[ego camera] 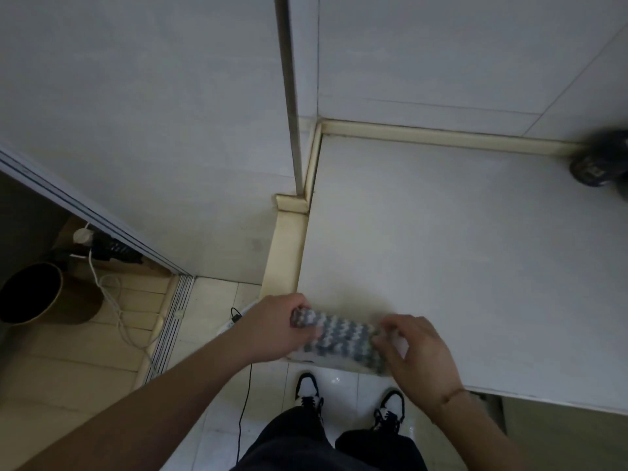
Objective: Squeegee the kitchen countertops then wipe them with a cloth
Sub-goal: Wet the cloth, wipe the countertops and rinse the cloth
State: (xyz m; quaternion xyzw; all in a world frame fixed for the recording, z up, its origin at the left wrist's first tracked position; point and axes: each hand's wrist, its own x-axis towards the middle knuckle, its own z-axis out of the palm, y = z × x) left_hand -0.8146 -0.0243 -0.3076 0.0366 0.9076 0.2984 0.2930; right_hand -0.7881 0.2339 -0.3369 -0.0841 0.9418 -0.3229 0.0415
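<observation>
Since both hands meet at the near edge of the countertop (458,249), we read this as the cloth stage being prepared rather than a wiping stroke; our left hand (272,329) curls round the left end of the cloth (334,338), our right hand (413,355) pinches its right end, fingers bent over the fabric; the cloth, patterned grey and white, lies bunched lengthwise along the counter's front lip, part on the surface and part over the edge; held at both ends like this it can be folded or squared into a pad, which we judge to be the purpose, though motion blur keeps the finger detail uncertain; no squeegee shows in view, so we cannot tell from here whether that step is finished; the surface beyond the cloth looks pale and bare toward the far wall, bordered by a cream trim strip (424,132) at the far side and left side; a dark, blurred object (598,161) sits at the far right against the trim and would interrupt a sweep there; left of the counter, on the floor, stand a dark bin (37,294), a white cable (112,300) and a black cable (243,402), none touching the work area.
</observation>
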